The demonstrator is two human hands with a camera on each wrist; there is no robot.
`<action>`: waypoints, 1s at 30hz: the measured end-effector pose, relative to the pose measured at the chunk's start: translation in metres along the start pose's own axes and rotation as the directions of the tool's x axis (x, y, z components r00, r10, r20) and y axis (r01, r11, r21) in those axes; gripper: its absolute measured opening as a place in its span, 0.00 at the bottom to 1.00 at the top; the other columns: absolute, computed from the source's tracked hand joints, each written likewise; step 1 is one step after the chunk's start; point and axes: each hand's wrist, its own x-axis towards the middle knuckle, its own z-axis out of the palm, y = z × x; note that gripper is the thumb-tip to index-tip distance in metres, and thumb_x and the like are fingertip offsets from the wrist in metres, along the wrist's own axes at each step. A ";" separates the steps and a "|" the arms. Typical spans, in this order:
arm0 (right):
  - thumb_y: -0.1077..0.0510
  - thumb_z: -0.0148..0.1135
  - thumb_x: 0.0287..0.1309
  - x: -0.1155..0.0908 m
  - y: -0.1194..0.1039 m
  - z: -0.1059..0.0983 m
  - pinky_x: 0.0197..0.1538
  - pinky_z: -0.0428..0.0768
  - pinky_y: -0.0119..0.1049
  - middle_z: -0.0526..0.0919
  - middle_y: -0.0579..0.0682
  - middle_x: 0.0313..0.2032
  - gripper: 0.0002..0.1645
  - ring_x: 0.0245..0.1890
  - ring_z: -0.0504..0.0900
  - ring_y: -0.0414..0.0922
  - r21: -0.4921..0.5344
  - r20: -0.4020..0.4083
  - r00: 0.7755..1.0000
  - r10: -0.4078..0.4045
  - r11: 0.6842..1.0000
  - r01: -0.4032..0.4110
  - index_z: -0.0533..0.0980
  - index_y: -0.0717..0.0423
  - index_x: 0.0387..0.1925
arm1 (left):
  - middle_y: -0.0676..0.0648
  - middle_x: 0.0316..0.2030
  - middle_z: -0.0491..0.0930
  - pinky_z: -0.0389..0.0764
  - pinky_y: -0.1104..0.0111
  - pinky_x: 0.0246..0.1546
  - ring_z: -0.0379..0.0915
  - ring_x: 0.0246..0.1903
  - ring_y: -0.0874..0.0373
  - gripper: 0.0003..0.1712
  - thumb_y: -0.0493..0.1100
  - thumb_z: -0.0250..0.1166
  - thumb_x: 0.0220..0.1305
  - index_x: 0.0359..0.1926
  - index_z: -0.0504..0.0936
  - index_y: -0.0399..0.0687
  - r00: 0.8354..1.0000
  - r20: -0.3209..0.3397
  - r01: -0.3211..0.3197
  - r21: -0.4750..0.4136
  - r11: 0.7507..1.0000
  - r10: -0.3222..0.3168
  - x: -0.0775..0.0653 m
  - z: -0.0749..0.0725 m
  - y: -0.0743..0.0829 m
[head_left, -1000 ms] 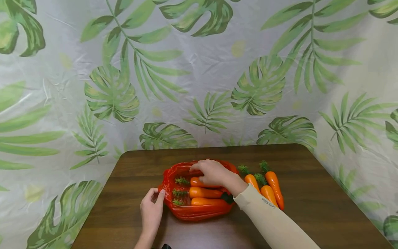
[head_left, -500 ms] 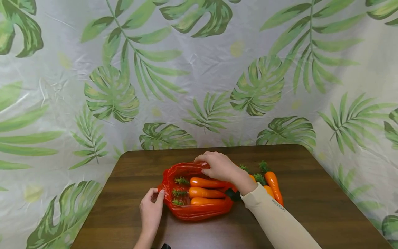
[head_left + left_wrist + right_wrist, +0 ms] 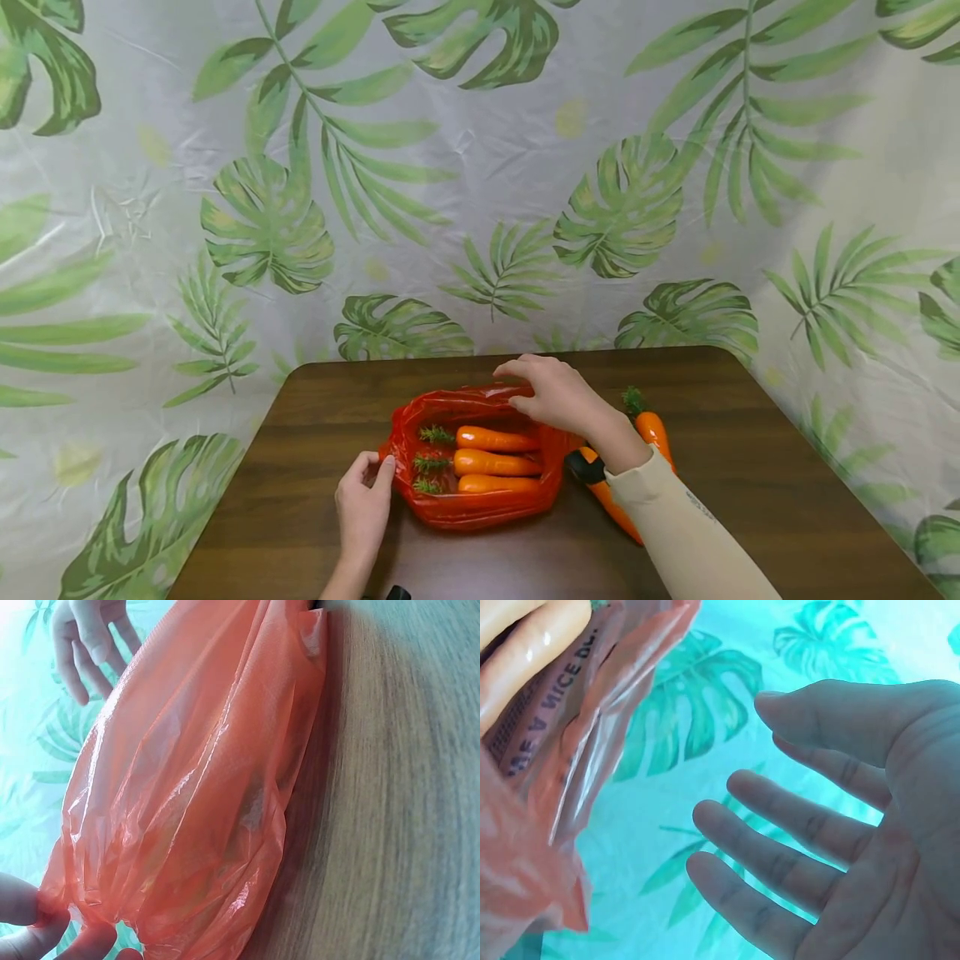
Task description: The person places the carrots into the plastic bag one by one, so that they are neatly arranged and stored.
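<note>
A red plastic bag lies on the table with its mouth spread open. Inside it are three orange carrots side by side, leafy tops to the left. My left hand pinches the bag's left edge; in the left wrist view its fingers hold the gathered plastic. Over the bag's back right rim hovers my right hand, fingers spread and holding nothing. The right wrist view shows that hand apart from the bag, where printed lettering is visible.
More carrots lie on the table right of the bag, partly hidden by the right forearm. A black wrist-camera part shows below the right wrist. Behind the dark wooden table hangs a leaf-patterned curtain.
My right hand has risen out of the bag and moved back and right, past its rim. A third carrot now shows uncovered. The left hand keeps its place on the bag's edge.
</note>
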 end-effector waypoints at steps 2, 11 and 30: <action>0.57 0.70 0.62 -0.003 0.003 -0.001 0.45 0.78 0.43 0.79 0.43 0.58 0.26 0.45 0.79 0.43 0.008 -0.009 1.000 0.010 1.000 -0.010 0.77 0.37 0.60 | 0.42 0.38 0.86 0.79 0.50 0.50 0.84 0.45 0.45 0.06 0.40 0.69 0.66 0.34 0.82 0.41 1.000 -0.002 -0.004 0.005 1.000 0.004 0.000 0.000 0.000; 0.56 0.71 0.61 -0.022 0.022 -0.010 0.39 0.78 0.43 0.80 0.42 0.55 0.26 0.39 0.77 0.44 0.046 -0.072 0.996 0.050 0.998 -0.046 0.77 0.38 0.60 | 0.43 0.37 0.87 0.80 0.52 0.49 0.84 0.44 0.47 0.06 0.40 0.69 0.66 0.34 0.82 0.42 1.000 -0.011 -0.018 0.018 1.000 0.018 0.000 -0.001 -0.001; 0.56 0.71 0.61 -0.062 0.069 -0.027 0.48 0.81 0.53 0.80 0.50 0.58 0.26 0.50 0.82 0.52 0.072 -0.174 0.974 0.147 0.988 -0.137 0.78 0.44 0.61 | 0.43 0.38 0.87 0.79 0.50 0.50 0.83 0.45 0.45 0.06 0.40 0.69 0.66 0.34 0.82 0.42 1.000 -0.002 -0.006 0.012 1.000 0.006 0.001 -0.003 0.002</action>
